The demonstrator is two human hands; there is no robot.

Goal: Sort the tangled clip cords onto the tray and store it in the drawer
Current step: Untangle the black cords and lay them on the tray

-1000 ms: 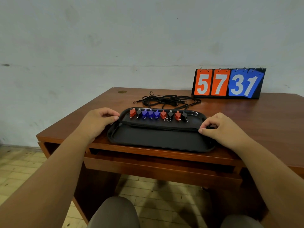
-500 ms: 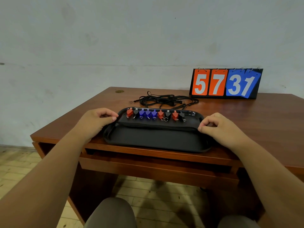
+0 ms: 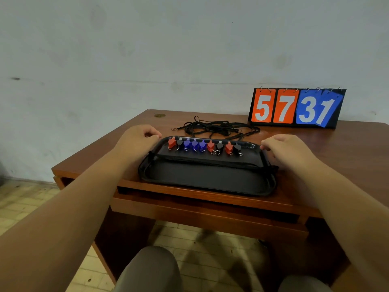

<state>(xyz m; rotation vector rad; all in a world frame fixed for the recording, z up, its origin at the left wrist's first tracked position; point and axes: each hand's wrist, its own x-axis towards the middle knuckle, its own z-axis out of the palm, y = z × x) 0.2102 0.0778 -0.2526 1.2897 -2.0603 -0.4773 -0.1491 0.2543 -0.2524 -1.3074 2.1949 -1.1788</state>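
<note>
A black tray lies at the desk's near edge. Red, black and blue clips stand in a row along its far side, and their black cords run across the tray from left to right. My left hand sits at the tray's far left corner with loosely curled fingers and holds nothing I can see. My right hand is at the far right corner, its fingertips touching the rim. More tangled black cords lie on the desk behind the tray. The drawer sits under the desk front.
A flip scoreboard reading 5 7 3 1 stands at the back right of the wooden desk, against the wall. My knees are below the drawer, and tiled floor shows to the left.
Both hands have left the cord ends at the tray's sides and moved toward its far corners. The cords now lie across the tray. The view has shifted slightly.
</note>
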